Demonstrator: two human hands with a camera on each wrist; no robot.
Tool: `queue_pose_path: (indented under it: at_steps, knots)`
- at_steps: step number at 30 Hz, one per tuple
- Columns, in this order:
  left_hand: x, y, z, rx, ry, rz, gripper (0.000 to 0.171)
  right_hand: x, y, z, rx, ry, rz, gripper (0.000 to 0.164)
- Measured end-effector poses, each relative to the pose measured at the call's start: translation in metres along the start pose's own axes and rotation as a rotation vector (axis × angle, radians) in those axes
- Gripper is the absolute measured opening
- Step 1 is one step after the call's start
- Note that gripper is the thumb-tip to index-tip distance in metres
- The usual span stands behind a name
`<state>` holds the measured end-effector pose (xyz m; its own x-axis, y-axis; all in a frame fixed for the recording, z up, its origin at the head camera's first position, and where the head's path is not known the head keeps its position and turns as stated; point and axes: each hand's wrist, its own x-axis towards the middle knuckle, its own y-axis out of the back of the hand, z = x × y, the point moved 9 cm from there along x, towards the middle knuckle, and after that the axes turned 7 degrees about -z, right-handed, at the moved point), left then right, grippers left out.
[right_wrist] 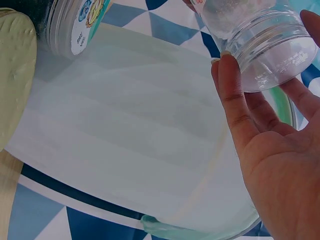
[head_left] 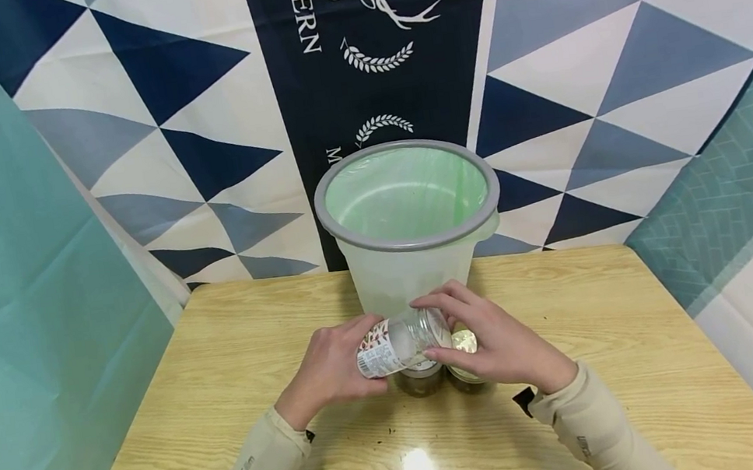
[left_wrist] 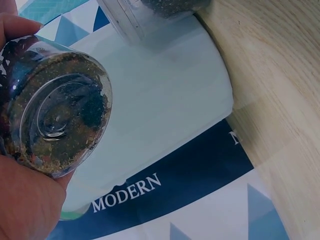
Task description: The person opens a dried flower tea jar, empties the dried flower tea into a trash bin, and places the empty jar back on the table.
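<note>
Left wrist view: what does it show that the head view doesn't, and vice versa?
Only the left wrist view shows the underside of the held jar, with brown bits visible through it. Only the head view shows the right hand and a gold lid. Both show that jar, the left hand, the bin, the wooden tabletop and the patterned backdrop.

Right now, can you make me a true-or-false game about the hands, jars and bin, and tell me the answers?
1. The left hand and right hand hold one clear jar. True.
2. That jar stands straight up. False: it is tipped well over.
3. The bin has a gray rim. True.
4. The right hand is at the end with the printed label. False: the left hand is by the label.
5. A gold-topped jar stands on the table. True.
6. The bin lies on its side. False: it stands upright.
</note>
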<state>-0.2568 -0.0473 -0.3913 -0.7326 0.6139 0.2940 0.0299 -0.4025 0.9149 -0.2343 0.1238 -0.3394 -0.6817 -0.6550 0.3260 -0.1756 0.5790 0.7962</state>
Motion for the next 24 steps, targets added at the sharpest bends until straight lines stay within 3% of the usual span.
queue_pose_path:
  at_steps: [18,24]
  knots:
    - [-0.003,0.004,-0.006,-0.023,0.025,-0.007,0.078,-0.009,0.007,0.010,0.058,-0.038,0.017,0.059]
    - [-0.005,0.007,-0.009,-0.025,0.022,0.014,0.077,-0.020,0.017,0.019,0.065,-0.071,0.063,0.061]
